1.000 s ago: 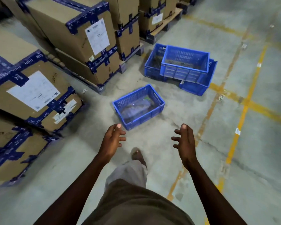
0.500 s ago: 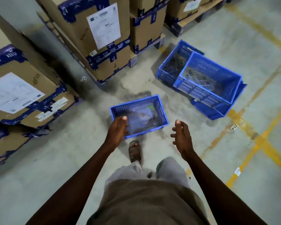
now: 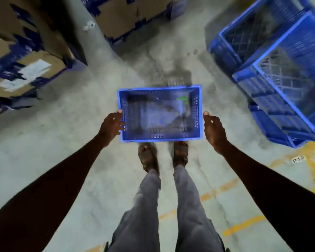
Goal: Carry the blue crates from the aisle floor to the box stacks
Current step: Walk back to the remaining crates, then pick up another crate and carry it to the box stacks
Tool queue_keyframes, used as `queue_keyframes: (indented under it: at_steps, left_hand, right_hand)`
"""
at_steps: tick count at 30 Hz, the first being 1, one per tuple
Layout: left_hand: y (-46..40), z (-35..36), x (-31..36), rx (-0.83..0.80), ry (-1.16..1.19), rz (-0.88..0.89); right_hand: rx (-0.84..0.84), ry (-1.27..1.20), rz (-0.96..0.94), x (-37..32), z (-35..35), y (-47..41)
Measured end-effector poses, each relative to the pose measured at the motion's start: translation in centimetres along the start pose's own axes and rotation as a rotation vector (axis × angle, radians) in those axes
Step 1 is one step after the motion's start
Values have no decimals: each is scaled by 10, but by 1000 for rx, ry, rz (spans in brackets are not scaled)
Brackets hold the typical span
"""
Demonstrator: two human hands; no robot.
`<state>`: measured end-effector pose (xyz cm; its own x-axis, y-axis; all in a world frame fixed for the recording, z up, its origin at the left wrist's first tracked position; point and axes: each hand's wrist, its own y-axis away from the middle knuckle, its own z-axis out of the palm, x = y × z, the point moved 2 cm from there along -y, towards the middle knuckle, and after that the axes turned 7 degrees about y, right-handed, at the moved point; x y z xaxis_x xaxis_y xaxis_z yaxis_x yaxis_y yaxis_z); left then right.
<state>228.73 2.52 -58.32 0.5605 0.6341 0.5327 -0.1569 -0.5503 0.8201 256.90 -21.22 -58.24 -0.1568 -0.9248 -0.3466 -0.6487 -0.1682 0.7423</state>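
Observation:
A small blue crate lies straight ahead of my feet, low over the concrete floor; whether it still rests on the floor I cannot tell. Blurred clear wrapping and a green scrap lie inside it. My left hand grips its left wall, fingers curled at the rim. My right hand is closed against its right wall, thumb by the rim and fingers hidden. Two larger blue crates, one nested askew in the other, sit on the floor at the right.
Taped cardboard box stacks stand at the left and at the top centre. Yellow floor lines and a P1 label mark the aisle on the right. My sandalled feet stand just behind the small crate.
I have stepped up to the small crate and bent over it. Both hands, open and reaching before, have dropped onto its left and right walls.

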Motion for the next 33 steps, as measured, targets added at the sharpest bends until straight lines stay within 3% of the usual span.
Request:
queue_keyframes:
  at_steps: [7,13,15,19,24,33]
  left_hand:
    - [-197,16,-91,199,-233,-68]
    - [-286,18,-150,341,-64,-104]
    - [-297,13,-161,290,103,-87]
    - [-299,14,-164,168,226,-110]
    - [-276,17,-158,243,191,-87]
    - [-97,-39,-105,209,217,-61]
  right_hand:
    - [85,96,16,29,85,-188]
    - [67,43,74,53,130,-276]
    - [65,-49,99,74,135,-302]
    - [-22,-248,140,79,135,-293]
    - [16,-228,118,75,126,-272]
    - [21,-177,8,22,29,-114]
